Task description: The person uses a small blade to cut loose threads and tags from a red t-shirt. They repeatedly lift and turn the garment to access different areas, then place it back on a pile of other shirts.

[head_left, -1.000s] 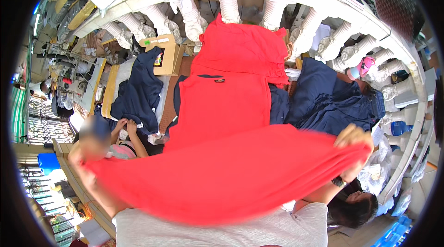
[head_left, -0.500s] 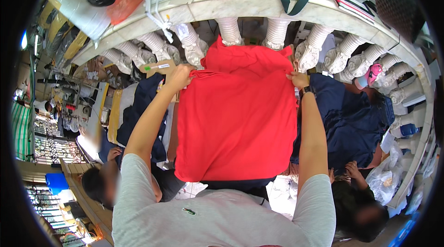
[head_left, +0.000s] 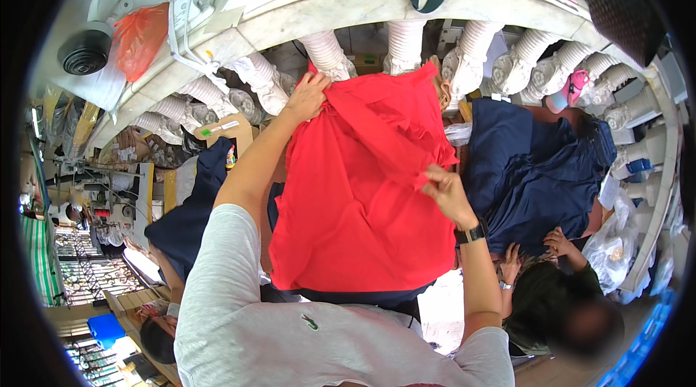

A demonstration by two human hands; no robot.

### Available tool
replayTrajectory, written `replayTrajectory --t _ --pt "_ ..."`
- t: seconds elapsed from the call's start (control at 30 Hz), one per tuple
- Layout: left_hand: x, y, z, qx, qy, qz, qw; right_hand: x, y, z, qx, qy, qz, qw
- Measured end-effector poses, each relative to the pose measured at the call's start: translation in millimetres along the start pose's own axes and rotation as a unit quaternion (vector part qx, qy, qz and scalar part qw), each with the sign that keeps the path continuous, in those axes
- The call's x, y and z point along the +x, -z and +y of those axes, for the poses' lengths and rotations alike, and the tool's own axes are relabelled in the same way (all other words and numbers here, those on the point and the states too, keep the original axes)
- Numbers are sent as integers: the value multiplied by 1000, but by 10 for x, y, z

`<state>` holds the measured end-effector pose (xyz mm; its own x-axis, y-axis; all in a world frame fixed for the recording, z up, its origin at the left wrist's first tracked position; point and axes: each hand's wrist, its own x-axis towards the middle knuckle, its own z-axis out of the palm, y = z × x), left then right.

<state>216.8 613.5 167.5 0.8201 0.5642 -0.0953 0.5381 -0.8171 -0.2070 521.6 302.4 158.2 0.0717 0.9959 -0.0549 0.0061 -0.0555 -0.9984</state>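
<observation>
A red cloth garment point(head_left: 362, 235) lies spread in front of me, its upper part rumpled and partly folded over. At its far left corner my left hand point(head_left: 308, 98) is closed on a bunched edge. My right hand point(head_left: 445, 192), with a dark watch on the wrist, pinches a bit of the red cloth over the right middle of the garment. Folds run between the two hands. Whether the garment is a shirt or something else I cannot tell.
Navy garments point(head_left: 533, 176) lie to the right, where a co-worker's hands point(head_left: 535, 253) rest at their near edge. Another navy cloth point(head_left: 199, 202) is at the left beside a second person. A marble-topped balustrade point(head_left: 319, 24) curves across the far side, with an orange plastic bag point(head_left: 140, 40) on it.
My right hand has come from the far right corner inward and nearer, drawing cloth with it. The smooth red garment is now wrinkled. My left hand still grips the far left part.
</observation>
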Motion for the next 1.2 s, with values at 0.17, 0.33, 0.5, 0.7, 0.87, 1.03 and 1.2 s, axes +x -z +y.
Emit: replayTrajectory --t 0.17,0.33,0.5,0.7,0.87,1.03,1.2 --pt "-471 84 27 14 -94 131 987 -598 12 -390 26 27 -11 999" --pt "-2067 1075 760 -93 25 73 993 -1297 498 -788 -11 236 169 957" --pt "-3456 1641 1574 -270 195 115 936 -1883 759 -768 150 65 38 986" --pt "-4228 1994 2157 -260 334 185 887 -1766 732 -1413 70 154 -24 985" --pt "-4527 2340 2606 -296 415 171 843 -1848 829 -1669 83 316 -30 945" --pt "-4587 2915 3017 -224 362 408 808 -1966 930 -2035 89 349 -132 924" --pt "-5135 3303 3267 -384 346 522 678 -2047 1225 -2335 169 377 -283 866"
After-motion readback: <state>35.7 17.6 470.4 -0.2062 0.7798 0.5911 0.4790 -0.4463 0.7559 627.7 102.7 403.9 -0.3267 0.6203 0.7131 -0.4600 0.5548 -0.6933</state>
